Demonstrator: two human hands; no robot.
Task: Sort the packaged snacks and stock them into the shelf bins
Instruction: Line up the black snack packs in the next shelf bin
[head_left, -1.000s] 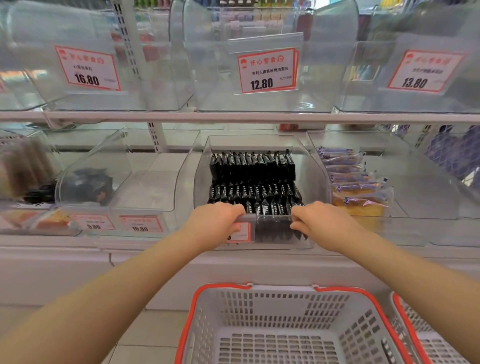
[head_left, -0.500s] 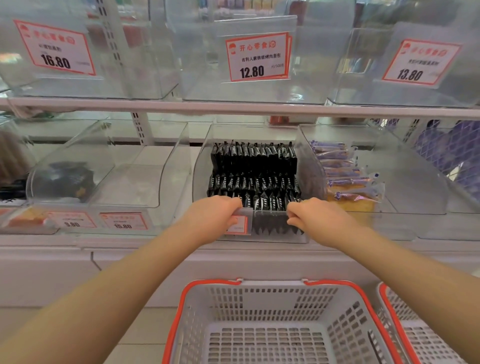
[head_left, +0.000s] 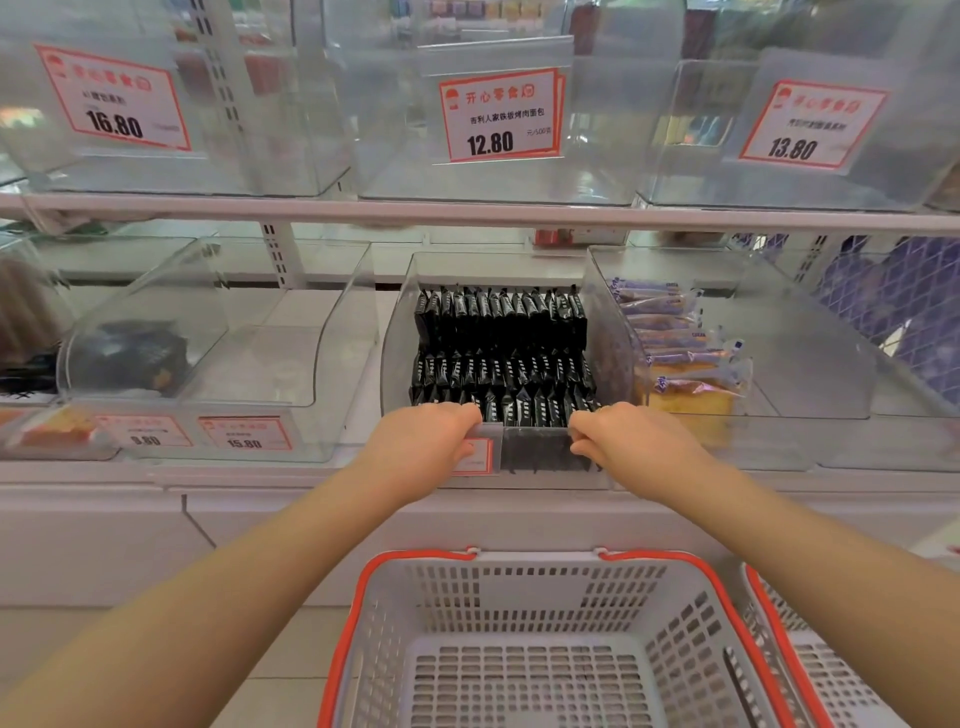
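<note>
1. Plainly, both hands sit on the near front lip of the clear acrylic bin in the middle of the lower shelf. The left hand is at the lip's left end, beside the red price tag. The right hand is at its right end.
2. Fingers of both hands are curled over the lip and pressed together, clamped on the plastic edge; no packet is pinched.
3. Black snack packets fill that bin, standing on edge in rows that run left to right, one row behind another toward the far wall. They lie straight ahead of the fingers, just beyond the lip. The nearest row is about level with the knuckles, and neither hand is nearer than the other.
4. I'd judge the coming move turns on the bin's long axis, which runs near to far: a push or pull along it would slide the bin on the shelf.
5. The grey basket with red rim below the hands looks empty, so this bin seems stocked.
6. Against half a second ago, the grip looks the same and the hands are at the same ends of the lip; the view has only shifted slightly, with the shelf sitting a touch lower in view.
</note>
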